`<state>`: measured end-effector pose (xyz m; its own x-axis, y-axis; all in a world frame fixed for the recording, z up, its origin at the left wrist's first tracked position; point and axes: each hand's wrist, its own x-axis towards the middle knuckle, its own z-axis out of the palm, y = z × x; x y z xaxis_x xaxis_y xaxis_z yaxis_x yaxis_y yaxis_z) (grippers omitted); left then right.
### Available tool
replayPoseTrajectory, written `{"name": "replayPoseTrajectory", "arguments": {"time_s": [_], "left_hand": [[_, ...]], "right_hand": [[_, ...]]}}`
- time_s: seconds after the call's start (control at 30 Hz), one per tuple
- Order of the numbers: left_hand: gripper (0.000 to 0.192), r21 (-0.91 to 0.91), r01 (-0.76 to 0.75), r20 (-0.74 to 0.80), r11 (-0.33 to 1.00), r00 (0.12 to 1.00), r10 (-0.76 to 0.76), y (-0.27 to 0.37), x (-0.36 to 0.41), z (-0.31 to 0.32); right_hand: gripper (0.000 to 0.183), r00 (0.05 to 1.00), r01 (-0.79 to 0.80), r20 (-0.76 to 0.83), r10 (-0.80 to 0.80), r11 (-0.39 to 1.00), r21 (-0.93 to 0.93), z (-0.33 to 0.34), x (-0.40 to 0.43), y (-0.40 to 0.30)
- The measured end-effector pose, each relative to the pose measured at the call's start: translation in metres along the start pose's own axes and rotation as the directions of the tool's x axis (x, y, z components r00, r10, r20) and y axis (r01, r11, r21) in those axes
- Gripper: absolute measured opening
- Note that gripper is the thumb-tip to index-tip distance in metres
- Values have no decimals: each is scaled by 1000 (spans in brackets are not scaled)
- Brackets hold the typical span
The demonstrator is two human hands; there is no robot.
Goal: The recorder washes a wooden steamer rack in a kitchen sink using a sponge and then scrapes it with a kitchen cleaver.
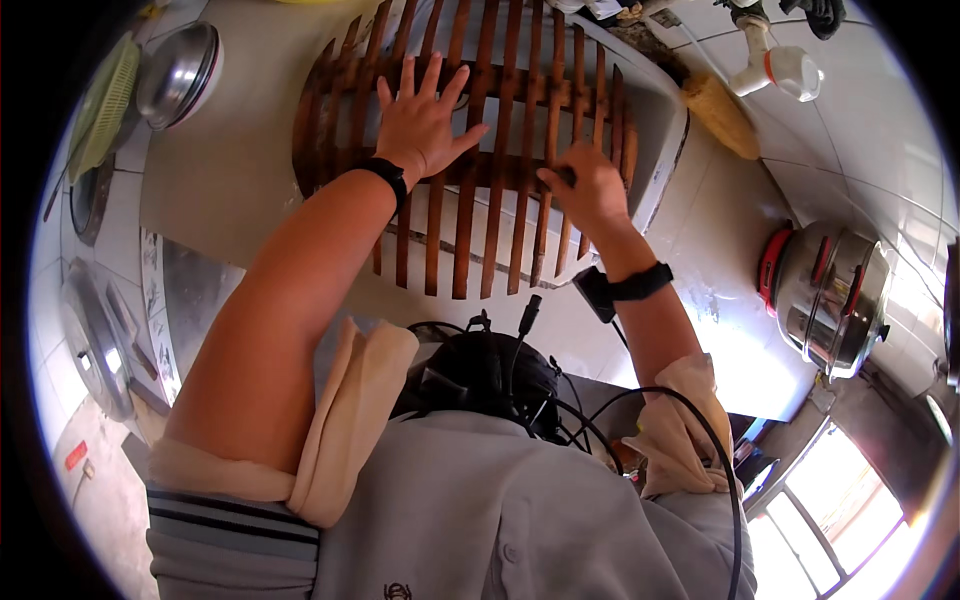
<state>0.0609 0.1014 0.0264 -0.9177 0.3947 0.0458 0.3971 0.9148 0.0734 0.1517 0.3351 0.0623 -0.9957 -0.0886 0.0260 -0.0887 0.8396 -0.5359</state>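
A slatted wooden rack (pixel 474 217) of reddish-brown strips on cross-bars lies over a white sink basin (pixel 652 127). My left hand (pixel 424 127) rests palm down on its slats with the fingers spread, holding nothing that I can see. Further right, my right hand (pixel 589 184) is at the rack's right part, its fingers curled and somewhat blurred. Something small and dark shows by those fingers, but what it is, and whether they grip it or a slat, I cannot tell.
Metal bowls (pixel 178 75) and a green plastic basket (pixel 105 112) stand at the left. Beyond the basin lie a yellowish sponge-like roll (pixel 720 116) and a white pipe fitting (pixel 791 73). A steel steamer pot (pixel 832 300) stands right. Black cables (pixel 675 394) hang before my chest.
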Motion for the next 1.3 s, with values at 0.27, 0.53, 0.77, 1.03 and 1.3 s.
{"name": "replayPoseTrajectory", "arguments": {"time_s": [0.27,0.53,0.77,1.03,1.3], "left_hand": [[75,34,-2,-3,999,1000,2,2,-2,6],[75,41,5,-8,999,1000,-4,-1,-3,6],[75,43,8,-38,999,999,-6,-1,-1,9],[75,31,-34,-92,999,995,36,-2,5,6],[76,-22,-12,14,1000,1000,13,4,1,-6]], "right_hand": [[22,998,-18,50,31,969,-247,12,46,7],[25,999,-46,-18,47,998,40,-16,-1,12],[25,992,-2,-128,11,997,71,-11,-34,1],[28,995,35,-91,-45,994,-104,-2,-48,-8],[29,973,33,-227,-31,999,6,-12,-47,5]]}}
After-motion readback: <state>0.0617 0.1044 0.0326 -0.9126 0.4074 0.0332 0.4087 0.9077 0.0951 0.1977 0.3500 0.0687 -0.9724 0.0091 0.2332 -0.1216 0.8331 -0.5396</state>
